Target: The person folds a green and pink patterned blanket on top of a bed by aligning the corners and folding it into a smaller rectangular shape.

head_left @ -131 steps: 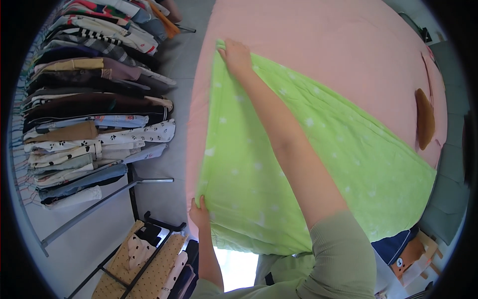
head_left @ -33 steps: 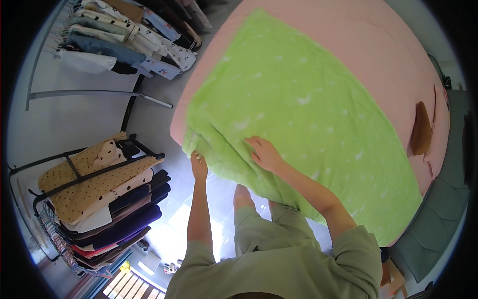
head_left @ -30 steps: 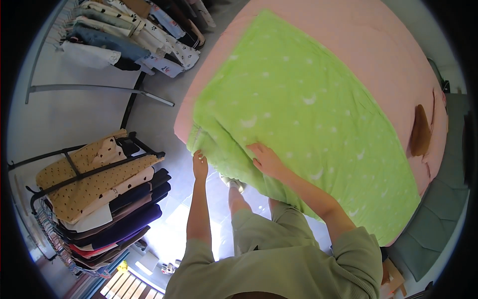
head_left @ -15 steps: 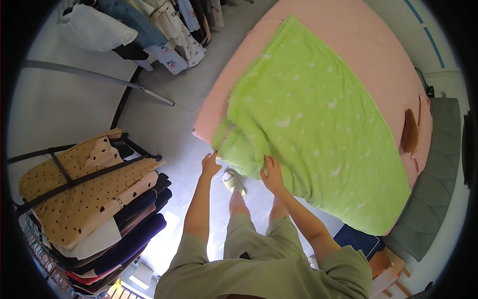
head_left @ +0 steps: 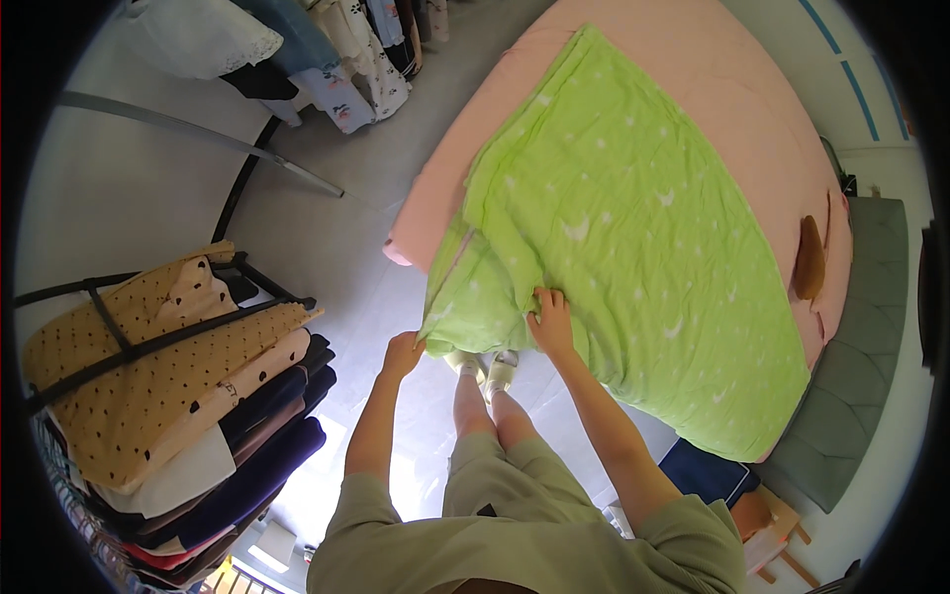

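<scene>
A bright green blanket (head_left: 643, 257) with white moons and stars is spread over a bed with a pink sheet (head_left: 732, 89). Its near left part hangs off the bed toward me, bunched and wrinkled. My left hand (head_left: 403, 353) is closed around the blanket's lower left corner and pulls it taut. At the hanging part's right side, my right hand (head_left: 551, 319) grips a fold of the same blanket, fingers curled into the cloth. Light slippers (head_left: 502, 371) on my feet show just below the blanket's hanging edge.
On the left, a black rack (head_left: 129, 351) carries many hanging clothes. More garments (head_left: 336, 69) hang at the far left, near a grey metal pole (head_left: 218, 139). The grey padded headboard (head_left: 841, 366) borders the bed's right side. A dark blue box (head_left: 708, 470) and a wooden stool (head_left: 782, 525) stand at lower right.
My left hand has moved toward me and slightly left, drawing the blanket's corner with it. My right hand has shifted slightly right and away, its fingers now curled. Both feet have come together.
</scene>
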Tool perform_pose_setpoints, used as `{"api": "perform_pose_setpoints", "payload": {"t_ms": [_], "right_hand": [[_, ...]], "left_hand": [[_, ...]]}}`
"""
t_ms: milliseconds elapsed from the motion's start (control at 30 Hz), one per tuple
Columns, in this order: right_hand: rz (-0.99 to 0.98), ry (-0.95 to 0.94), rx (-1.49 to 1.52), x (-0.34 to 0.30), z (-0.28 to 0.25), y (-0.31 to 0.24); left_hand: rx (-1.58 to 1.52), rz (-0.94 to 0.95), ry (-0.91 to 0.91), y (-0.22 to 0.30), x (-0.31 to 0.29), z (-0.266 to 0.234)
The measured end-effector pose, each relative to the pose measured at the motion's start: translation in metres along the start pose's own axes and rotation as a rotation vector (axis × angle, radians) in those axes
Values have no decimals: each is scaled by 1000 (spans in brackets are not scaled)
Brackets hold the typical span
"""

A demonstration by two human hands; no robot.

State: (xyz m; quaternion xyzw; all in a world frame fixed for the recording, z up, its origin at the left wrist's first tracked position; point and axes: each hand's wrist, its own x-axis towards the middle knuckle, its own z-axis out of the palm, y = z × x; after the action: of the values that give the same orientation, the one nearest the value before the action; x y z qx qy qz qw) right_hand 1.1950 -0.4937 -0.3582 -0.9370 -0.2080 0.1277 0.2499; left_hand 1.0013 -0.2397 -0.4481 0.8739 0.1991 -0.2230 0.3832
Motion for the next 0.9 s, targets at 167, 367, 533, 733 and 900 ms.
{"api": "perform_pose_setpoints", "payload": {"t_ms": [167, 367, 533, 733, 900], "right_hand": [[47, -6, 87, -6, -8, -2], [-52, 178, 337, -62, -34, -14], [182, -263, 650, -149, -33, -8], [338, -857, 922, -236, -15, -5], [1027, -911, 1364, -279, 19, -29]], "left_hand": [[-658, -58, 212, 15, -49, -5], [-808, -120, 305, 65, -125, -29], [-774, -133, 500, 120, -176, -65], [-803, -79, 730, 170, -210, -93], [-924, 10, 834, 190, -228, -110]]}}
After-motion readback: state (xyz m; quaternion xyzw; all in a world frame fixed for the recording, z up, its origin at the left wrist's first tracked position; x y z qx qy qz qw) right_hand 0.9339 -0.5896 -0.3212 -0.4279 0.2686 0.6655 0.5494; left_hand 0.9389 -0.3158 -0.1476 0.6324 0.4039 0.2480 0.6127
